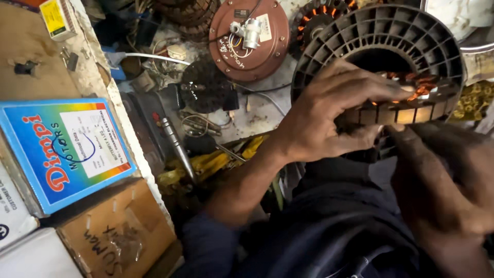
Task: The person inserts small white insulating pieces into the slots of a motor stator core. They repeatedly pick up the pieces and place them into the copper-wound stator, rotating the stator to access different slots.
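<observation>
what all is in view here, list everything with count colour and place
slotted motor core: 1, dark grey with copper windings, top right, held in both hands
round motor cover: 1, reddish brown, top centre on the bench
small white part: 1, white, on the round motor cover
wound stator: 1, dark with orange, top edge right of the cover
metal punch: 1, silver, centre left on the bench
printed box: 1, blue with rainbow colours, left
cardboard box: 1, brown, bottom left
small yellow box: 1, yellow, top left
left hand: 1, gripping the core's front rim
right hand: 1, lower right, under the core
</observation>
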